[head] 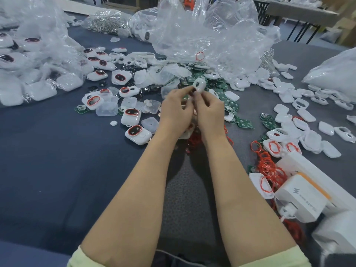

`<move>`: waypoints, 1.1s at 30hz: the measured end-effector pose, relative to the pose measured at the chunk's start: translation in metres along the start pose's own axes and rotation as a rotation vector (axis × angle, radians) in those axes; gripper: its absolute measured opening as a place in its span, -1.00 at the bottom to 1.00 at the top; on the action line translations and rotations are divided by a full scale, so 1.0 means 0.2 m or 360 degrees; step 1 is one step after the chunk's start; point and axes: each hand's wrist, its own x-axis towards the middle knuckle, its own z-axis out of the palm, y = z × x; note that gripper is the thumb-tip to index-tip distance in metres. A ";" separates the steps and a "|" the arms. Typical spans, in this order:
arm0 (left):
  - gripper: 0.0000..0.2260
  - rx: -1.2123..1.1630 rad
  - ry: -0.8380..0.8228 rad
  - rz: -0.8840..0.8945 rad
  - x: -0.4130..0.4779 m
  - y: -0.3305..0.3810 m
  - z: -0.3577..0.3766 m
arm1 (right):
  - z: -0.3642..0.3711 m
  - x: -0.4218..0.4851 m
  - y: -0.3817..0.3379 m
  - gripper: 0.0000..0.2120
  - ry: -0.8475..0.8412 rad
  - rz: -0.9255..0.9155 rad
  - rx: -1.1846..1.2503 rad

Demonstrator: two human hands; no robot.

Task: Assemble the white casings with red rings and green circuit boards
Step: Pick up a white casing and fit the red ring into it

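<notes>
- Over the middle of the dark worktop point(57, 160), the left hand point(175, 109) and right hand point(210, 110) pinch one white plastic casing with an oval hole point(199, 85) in curled fingers.
- Likely step: seating a ring; none is clearly visible.
- Next calls for a green circuit board point(244, 123); loose red rubber rings point(269, 166) lie toward the right edge.

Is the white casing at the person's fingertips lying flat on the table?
No, the left hand and the right hand pinch the white casing and hold it up, tilted, above the pile of green circuit boards.
</notes>
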 end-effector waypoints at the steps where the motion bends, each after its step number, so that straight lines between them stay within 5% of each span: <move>1: -0.68 -0.0051 0.0002 -0.0001 0.00 0.00 0.00 | -0.01 0.01 0.00 -0.81 0.0002 0.0115 0.0199; 5: -0.81 -0.0418 0.0182 -0.0157 0.00 0.00 -0.03 | -0.05 0.04 0.00 -0.84 -0.0102 0.0489 0.0869; 10: -0.86 -0.0616 0.0215 -0.0238 0.00 0.00 -0.04 | -0.07 0.06 0.01 -0.86 -0.0296 0.0600 0.1168; 21: -0.88 -0.1218 0.0112 -0.0491 0.01 0.01 -0.05 | -0.09 0.05 0.00 -0.90 -0.0461 0.0619 0.1319; 33: -0.88 -0.1204 0.0164 -0.0614 0.01 -0.01 -0.05 | -0.07 0.04 0.00 -0.89 -0.0234 0.0321 0.0839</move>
